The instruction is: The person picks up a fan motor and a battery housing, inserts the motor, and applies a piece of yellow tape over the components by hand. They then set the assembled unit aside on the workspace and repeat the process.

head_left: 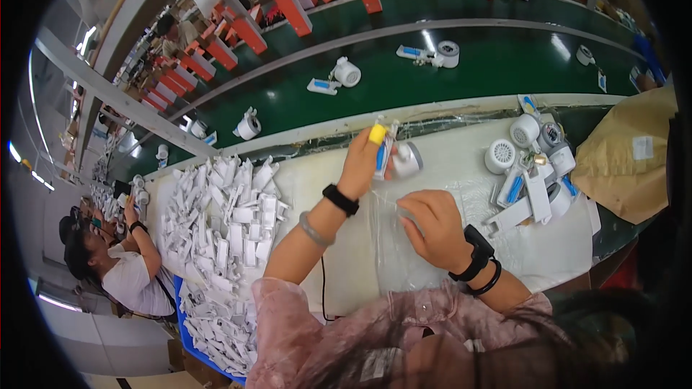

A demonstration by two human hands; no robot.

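Two hands — left hand (364, 162) grips one white device (405, 160).

A big heap of small white flat packets (223, 245) covers the left part of the white work table, and it reaches down to a blue tray edge (189, 331) at the lower left. A clear plastic bag (404, 238) lies flat on the table under the right hand (432, 227). The left hand (364, 162) holds a narrow white packet with a blue stripe (383, 153). At the right edge sits a brown paper package (631, 158) with a small white label (641, 148). Red and white cartons (295, 14) stand in a row behind the green conveyor belt.
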